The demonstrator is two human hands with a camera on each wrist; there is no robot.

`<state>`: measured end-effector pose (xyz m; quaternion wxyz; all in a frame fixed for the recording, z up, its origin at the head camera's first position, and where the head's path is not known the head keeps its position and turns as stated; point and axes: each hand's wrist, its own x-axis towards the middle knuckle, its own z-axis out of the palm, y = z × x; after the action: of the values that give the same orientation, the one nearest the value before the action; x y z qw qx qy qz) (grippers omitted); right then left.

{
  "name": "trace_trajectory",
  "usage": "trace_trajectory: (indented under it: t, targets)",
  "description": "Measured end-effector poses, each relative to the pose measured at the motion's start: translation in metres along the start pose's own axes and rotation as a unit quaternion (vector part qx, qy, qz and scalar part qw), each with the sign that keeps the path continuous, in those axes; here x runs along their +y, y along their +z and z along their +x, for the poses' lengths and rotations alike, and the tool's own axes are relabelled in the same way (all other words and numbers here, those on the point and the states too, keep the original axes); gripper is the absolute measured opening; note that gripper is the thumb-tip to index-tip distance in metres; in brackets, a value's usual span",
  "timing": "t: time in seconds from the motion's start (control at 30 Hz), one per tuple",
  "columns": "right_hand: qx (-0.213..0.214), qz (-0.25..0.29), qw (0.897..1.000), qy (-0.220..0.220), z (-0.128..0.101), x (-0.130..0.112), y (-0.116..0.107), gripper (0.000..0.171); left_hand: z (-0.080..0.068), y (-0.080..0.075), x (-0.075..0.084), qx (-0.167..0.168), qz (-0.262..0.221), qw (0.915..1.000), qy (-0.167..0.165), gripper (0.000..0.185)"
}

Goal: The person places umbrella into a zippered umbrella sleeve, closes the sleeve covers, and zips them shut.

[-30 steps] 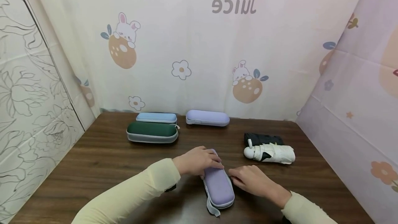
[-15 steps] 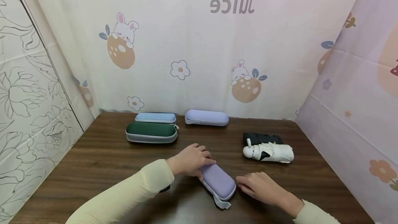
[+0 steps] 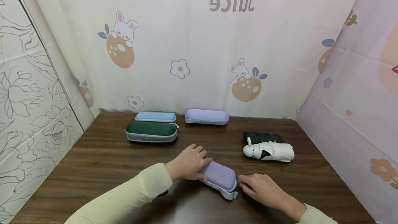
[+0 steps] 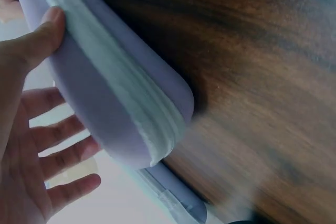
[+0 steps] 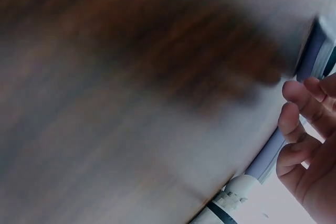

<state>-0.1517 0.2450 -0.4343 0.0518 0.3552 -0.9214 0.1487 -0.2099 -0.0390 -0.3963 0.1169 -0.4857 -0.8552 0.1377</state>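
In the head view, a purple zippered hard case (image 3: 220, 176) with a grey wrist strap lies slanted near the middle of the table. My left hand (image 3: 190, 163) grips its far-left end. The left wrist view shows the thumb of my left hand (image 4: 31, 51) on the zipper side of the case (image 4: 100, 77), with the fingers behind it. My right hand (image 3: 261, 188) is beside the strap end of the case, fingers loosely curled. From the right wrist, my right hand (image 5: 310, 150) holds nothing, and the case (image 5: 315, 51) is partly seen past its fingertips.
At the back left, a dark green hard case (image 3: 151, 131) lies before a light blue one (image 3: 155, 116). A lavender case (image 3: 206, 117) lies by the curtain (image 3: 199, 44). On the right, a white folded umbrella (image 3: 273, 151) lies against a black rolled one (image 3: 261, 137). The table (image 3: 102, 168) is dark wood.
The purple case has turned from pointing nearly toward me to lying more crosswise, its strap end swinging right. My left hand shifted slightly left with it; my right hand moved right.
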Motion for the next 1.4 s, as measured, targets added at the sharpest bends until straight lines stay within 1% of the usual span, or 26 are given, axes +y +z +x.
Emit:
trace_trajectory:
  t: [0.13, 0.33, 0.5, 0.63, 0.73, 0.93, 1.03, 1.1, 1.23, 1.33, 1.37, 1.4]
  targets:
    - [0.015, 0.002, 1.000, -0.003, -0.001, -0.001, 0.001, 0.025, -0.001, 0.001, 0.004, 0.004, 0.004, 0.9999, -0.013, 0.063]
    - [0.014, 0.010, 1.000, 0.008, -0.001, -0.001, 0.002, 0.025, -0.002, 0.003, 0.009, 0.025, 0.029, 0.9990, -0.024, 0.062]
    - [0.017, 0.016, 1.000, 0.011, -0.003, -0.004, 0.003, 0.024, -0.002, 0.005, 0.012, 0.039, 0.041, 0.9979, -0.030, 0.062]
    - [0.003, 0.042, 0.999, 0.019, -0.005, -0.011, 0.001, 0.020, -0.003, 0.008, 0.014, 0.055, 0.055, 0.9963, -0.036, 0.062]
    - [-0.012, 0.062, 0.997, 0.037, -0.003, -0.019, 0.001, 0.019, -0.003, 0.011, 0.016, 0.065, 0.067, 0.9946, -0.046, 0.062]
    - [-0.034, 0.066, 0.996, 0.057, 0.006, -0.036, 0.004, 0.023, -0.003, 0.013, 0.021, 0.077, 0.075, 0.9924, -0.061, 0.065]
    - [-0.047, 0.066, 0.995, 0.064, 0.008, -0.040, 0.002, 0.022, -0.005, 0.015, 0.020, 0.083, 0.056, 0.9929, -0.064, 0.066]
    - [-0.051, 0.063, 0.994, 0.066, 0.008, -0.039, 0.000, 0.022, -0.009, 0.016, 0.017, 0.081, 0.034, 0.9939, -0.067, 0.068]
    - [-0.035, 0.045, 0.996, 0.073, 0.007, -0.032, -0.004, 0.020, -0.026, 0.020, 0.008, 0.072, -0.027, 0.9942, -0.076, 0.072]
    - [-0.020, 0.041, 0.995, 0.090, 0.007, -0.022, -0.009, 0.009, -0.042, 0.023, -0.002, 0.057, -0.094, 0.9899, -0.090, 0.075]
    - [-0.021, 0.047, 0.994, 0.094, 0.008, -0.018, -0.011, 0.010, -0.047, 0.024, -0.005, 0.051, -0.120, 0.9868, -0.096, 0.076]
    - [-0.026, 0.059, 0.993, 0.097, 0.009, -0.014, -0.013, 0.019, -0.051, 0.026, -0.008, 0.043, -0.149, 0.9826, -0.103, 0.077]
